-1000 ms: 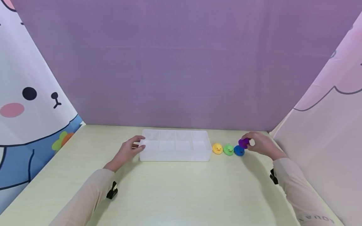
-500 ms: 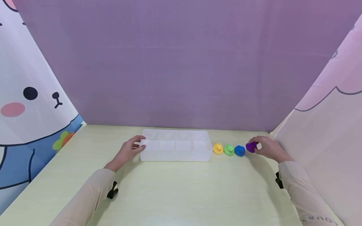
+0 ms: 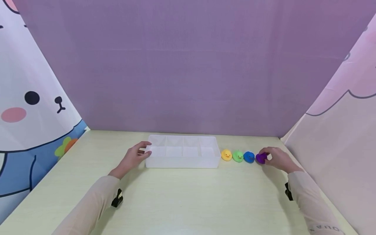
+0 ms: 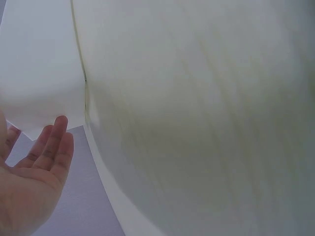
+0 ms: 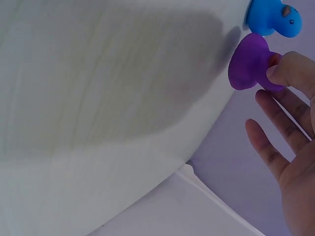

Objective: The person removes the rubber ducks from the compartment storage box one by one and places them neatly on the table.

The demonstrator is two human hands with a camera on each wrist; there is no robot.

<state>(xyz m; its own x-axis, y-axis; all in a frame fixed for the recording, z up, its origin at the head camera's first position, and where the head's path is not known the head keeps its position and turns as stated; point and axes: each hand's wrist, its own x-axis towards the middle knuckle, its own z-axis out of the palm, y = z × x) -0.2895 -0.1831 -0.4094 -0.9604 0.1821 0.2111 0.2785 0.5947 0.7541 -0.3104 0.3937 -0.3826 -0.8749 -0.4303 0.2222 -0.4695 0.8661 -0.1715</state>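
Observation:
My right hand (image 3: 279, 159) pinches a small purple rubber duck (image 3: 260, 158) between thumb and fingertips, at the right end of a row of ducks. In the right wrist view the purple duck's wide round base (image 5: 244, 66) is close to the table; whether it touches is hard to tell. Left of it sit a blue duck (image 3: 249, 157), a green duck (image 3: 238, 156) and a yellow duck (image 3: 226, 155). A translucent white divided box (image 3: 182, 162) stands left of the row. My left hand (image 3: 133, 159) touches the box's left end with extended fingers (image 4: 58, 129).
The pale wooden table (image 3: 188, 199) lies in front of the box and ducks. Behind it hangs a purple cloth backdrop (image 3: 188, 75). Printed cloth panels stand at the left (image 3: 32, 137) and close beside the right arm (image 3: 337, 153).
My right hand has moved right with the purple duck, from over the blue duck to beside it, then slightly lower. The left hand and the box stay in place.

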